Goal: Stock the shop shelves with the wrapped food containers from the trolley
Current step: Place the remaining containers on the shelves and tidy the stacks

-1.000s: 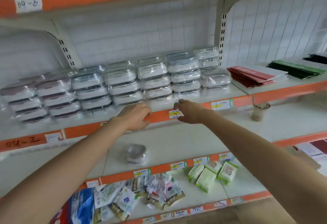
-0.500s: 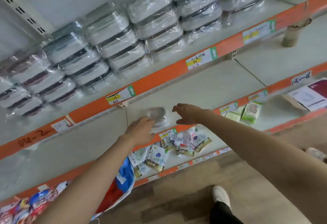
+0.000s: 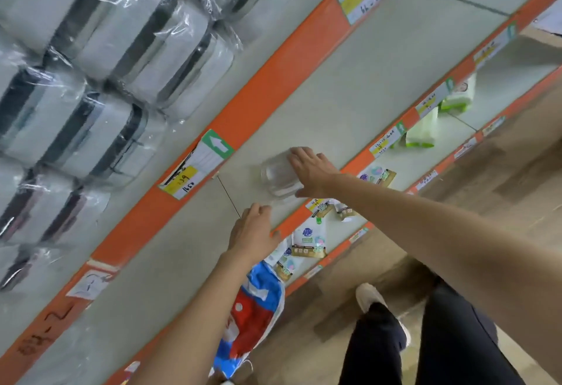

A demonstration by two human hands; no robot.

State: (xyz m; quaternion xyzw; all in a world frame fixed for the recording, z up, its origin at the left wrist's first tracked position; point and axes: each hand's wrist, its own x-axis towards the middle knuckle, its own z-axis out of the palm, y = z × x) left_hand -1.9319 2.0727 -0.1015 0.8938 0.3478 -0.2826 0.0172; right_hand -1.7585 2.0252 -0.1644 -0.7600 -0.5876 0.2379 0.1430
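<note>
A small round container (image 3: 278, 176) in clear wrap lies on the pale middle shelf (image 3: 334, 96), near its orange front edge. My right hand (image 3: 311, 172) grips its right side, fingers over the top and thumb below. My left hand (image 3: 252, 231) rests with straight fingers on the same shelf, just left of and apart from the container. On the shelf above, stacks of wrapped rectangular food containers (image 3: 106, 50) fill the upper left of the view.
Small sachets (image 3: 308, 240) and green-white packs (image 3: 422, 132) lie on the lower shelf. A blue and red bag (image 3: 252, 317) hangs over that shelf's edge under my left forearm. My dark-trousered legs and a white shoe (image 3: 369, 296) stand on the wooden floor.
The view tilted and dropped. Both hands came down from the upper shelf's orange edge to the middle shelf, and my right hand closed on the small wrapped container.
</note>
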